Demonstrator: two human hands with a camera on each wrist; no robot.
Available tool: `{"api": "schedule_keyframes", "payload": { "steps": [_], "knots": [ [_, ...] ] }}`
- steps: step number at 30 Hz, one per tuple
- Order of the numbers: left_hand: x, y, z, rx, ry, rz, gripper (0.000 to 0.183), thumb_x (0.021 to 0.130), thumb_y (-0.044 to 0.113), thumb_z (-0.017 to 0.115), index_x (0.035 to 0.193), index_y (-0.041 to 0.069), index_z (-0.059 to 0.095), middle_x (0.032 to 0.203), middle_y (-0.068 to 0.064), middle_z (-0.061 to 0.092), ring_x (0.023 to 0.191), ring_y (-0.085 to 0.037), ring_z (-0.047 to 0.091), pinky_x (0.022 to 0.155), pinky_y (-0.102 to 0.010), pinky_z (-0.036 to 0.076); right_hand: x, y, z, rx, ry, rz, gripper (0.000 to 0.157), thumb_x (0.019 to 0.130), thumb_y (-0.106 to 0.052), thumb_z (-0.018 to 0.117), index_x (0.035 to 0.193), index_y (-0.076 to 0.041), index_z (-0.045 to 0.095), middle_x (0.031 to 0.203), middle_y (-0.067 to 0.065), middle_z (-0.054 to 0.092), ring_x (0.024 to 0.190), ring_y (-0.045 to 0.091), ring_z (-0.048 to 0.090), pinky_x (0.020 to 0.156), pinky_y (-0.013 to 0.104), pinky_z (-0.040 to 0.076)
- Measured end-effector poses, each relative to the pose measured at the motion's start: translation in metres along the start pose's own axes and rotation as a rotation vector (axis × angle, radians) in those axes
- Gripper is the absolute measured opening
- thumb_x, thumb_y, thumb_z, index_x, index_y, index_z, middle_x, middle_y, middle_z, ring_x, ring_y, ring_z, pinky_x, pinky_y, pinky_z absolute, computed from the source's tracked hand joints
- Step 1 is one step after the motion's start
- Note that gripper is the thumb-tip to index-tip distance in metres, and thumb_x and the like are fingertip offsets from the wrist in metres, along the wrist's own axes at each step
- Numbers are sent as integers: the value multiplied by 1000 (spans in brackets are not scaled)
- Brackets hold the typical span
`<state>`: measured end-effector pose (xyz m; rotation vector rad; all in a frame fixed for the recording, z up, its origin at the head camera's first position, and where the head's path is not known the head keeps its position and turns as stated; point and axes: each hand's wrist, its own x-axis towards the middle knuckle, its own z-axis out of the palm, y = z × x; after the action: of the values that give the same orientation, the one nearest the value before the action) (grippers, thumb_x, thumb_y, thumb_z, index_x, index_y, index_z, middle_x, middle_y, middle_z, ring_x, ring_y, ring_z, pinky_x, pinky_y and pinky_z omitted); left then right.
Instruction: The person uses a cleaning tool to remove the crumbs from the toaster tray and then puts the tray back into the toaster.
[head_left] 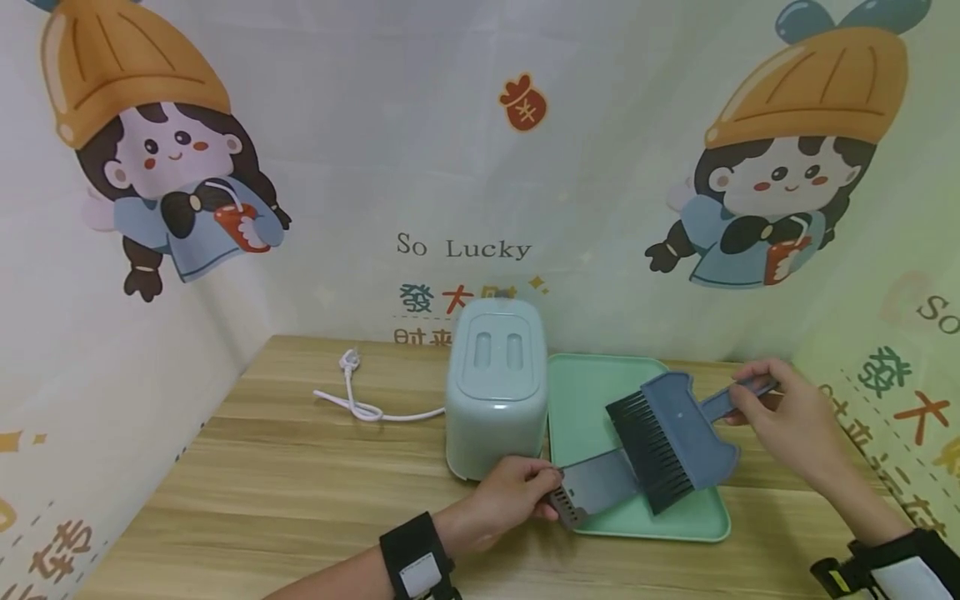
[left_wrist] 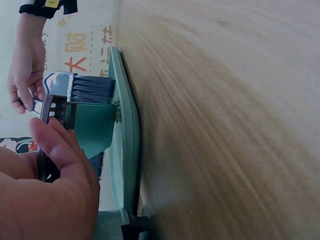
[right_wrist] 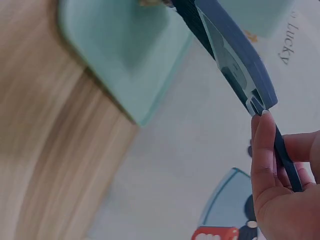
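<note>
My left hand pinches the dark end of a flat grey crumb tray, which is held tilted over a green serving tray. My right hand grips the thin handle of a wide blue brush. Its dark bristles lie across the far end of the crumb tray and cover it in the head view. In the left wrist view, small brown crumbs show on the green tray below the crumb tray's edge. Just left of the green tray stands a pale green toaster, its top covered.
A white power cord with its plug lies on the wooden table left of the toaster. Behind and beside the table hangs a printed cloth with cartoon figures. Both wrists wear black straps.
</note>
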<state>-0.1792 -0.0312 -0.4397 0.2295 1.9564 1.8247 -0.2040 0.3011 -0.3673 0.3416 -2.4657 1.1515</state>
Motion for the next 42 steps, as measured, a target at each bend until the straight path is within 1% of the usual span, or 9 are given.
{"api": "schedule_keyframes", "payload": {
  "steps": [6,10,14,20,25,29,34,38,42],
  "knots": [
    [-1,0,-4,1,1,1,20,99,14,52,106,4,68,94,-6,63,77,-13,59,68,-27,54,6,-32,14,174,-41,28,14,94,-2,57,107,0,52,88,18,55,65,24,66,56,30,57],
    [-2,1,-5,-1,3,18,20,99,15,52,106,6,68,93,-6,63,74,-12,59,67,-26,54,4,-37,30,287,-87,51,15,93,2,57,107,2,51,89,21,53,67,27,66,61,34,57],
    [-3,3,-4,12,-1,25,20,99,17,52,107,8,68,92,-3,64,75,-11,59,68,-25,53,4,-22,32,239,-45,91,16,94,0,56,108,4,50,90,22,52,65,22,67,59,31,57],
    [-2,2,-2,34,16,32,18,98,15,53,104,7,69,91,-3,65,75,-12,59,72,-31,54,2,8,10,76,29,117,18,96,-4,52,112,5,49,90,20,51,62,17,66,54,26,56],
    [-2,3,-2,39,11,27,19,98,16,53,107,8,68,94,-3,65,76,-13,59,73,-33,53,4,3,-7,-38,94,131,19,96,-12,55,112,-1,53,86,15,56,61,12,66,46,24,53],
    [-3,6,-5,38,-5,25,22,98,18,53,112,9,67,96,-2,64,76,-12,59,74,-32,52,9,-20,-4,32,77,129,21,96,-13,56,113,0,51,88,16,54,64,15,67,50,24,54],
    [-5,8,-5,25,-7,40,23,98,19,54,115,9,66,96,-2,65,75,-12,59,73,-31,52,14,-36,17,144,11,105,19,96,-9,56,111,1,51,91,19,54,67,23,67,57,28,57],
    [-8,11,-3,26,-5,42,22,97,19,55,114,9,66,95,-2,65,75,-12,60,73,-32,53,11,-27,24,140,22,111,17,96,-8,55,109,2,52,90,20,54,66,25,67,56,29,57],
    [-8,12,-2,42,12,45,21,97,18,55,111,10,67,94,-1,64,74,-13,60,74,-33,53,3,-8,16,68,68,104,17,96,-8,54,110,2,53,88,19,54,62,20,67,52,27,56]
  ]
}}
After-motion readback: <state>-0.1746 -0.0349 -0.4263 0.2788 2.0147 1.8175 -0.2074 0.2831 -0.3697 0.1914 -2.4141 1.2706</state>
